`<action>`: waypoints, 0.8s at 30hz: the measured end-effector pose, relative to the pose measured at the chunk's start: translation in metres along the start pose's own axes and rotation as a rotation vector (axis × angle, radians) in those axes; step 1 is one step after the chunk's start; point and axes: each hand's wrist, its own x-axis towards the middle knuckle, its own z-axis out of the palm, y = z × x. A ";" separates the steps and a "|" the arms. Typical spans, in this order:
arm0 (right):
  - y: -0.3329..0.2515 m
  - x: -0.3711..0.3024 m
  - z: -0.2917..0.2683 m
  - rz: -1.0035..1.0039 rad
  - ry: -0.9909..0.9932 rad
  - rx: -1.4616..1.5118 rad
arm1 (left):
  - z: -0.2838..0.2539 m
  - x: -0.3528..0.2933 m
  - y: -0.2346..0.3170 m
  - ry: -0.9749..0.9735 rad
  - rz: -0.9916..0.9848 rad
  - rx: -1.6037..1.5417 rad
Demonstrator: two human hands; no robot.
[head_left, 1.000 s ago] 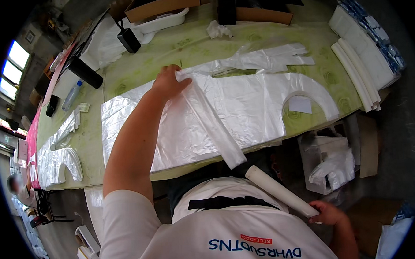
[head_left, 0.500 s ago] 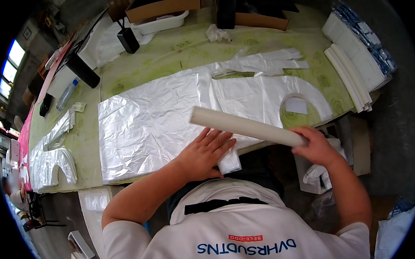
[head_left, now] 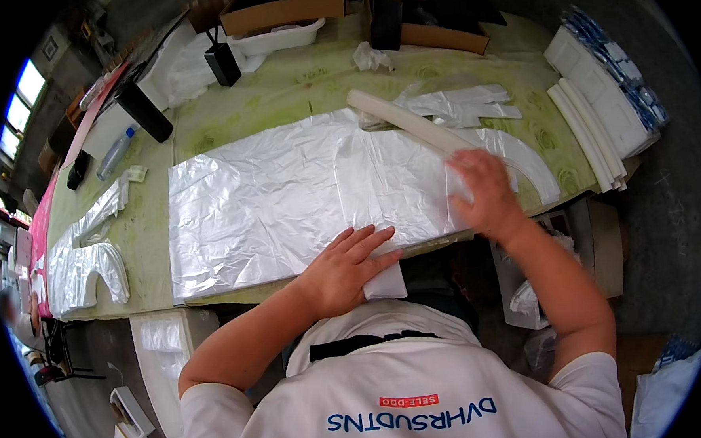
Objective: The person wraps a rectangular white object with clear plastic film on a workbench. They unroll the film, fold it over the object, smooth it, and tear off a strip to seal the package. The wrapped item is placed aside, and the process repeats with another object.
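A large sheet of folded, shiny white plastic film [head_left: 247,204], cut like an apron with a curved neck piece at its right end, lies flat on the table. My left hand [head_left: 344,271] presses on its near edge with the fingers stretched out. Beside that hand, a narrow folded strip [head_left: 386,284] of the film hangs over the table edge. My right hand [head_left: 485,190] grips the near end of a pale, straight tube [head_left: 401,119]. The tube slants across the right part of the film, its far end reaching past the film's far edge.
More cut film [head_left: 88,272] lies at the left, near a plastic bottle [head_left: 116,154] and a black cylinder [head_left: 143,112]. Cardboard boxes [head_left: 444,38] stand at the back. Several pale tubes [head_left: 584,135] lie beside stacked packages [head_left: 601,87] at the right. A bin [head_left: 521,305] sits below the table.
My right hand has carried the tube away from me and to the left, over the film's far part. My left hand stays at the near edge, its fingers slightly shifted.
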 end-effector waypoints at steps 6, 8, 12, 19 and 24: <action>-0.091 -0.010 0.027 -0.052 -0.159 0.457 | -0.007 -0.004 0.006 0.083 -0.069 -0.336; -0.089 -0.007 0.042 0.007 -0.202 0.551 | -0.011 -0.003 -0.006 0.104 -0.054 -0.377; -0.090 0.009 0.052 0.443 -0.329 0.831 | -0.003 -0.006 -0.012 0.312 -0.410 -0.447; -0.091 0.050 0.061 0.717 -0.509 0.591 | -0.009 0.012 -0.017 0.255 -0.785 -0.425; -0.091 0.060 0.064 0.686 -0.617 0.490 | 0.004 0.014 -0.028 0.408 -0.310 0.045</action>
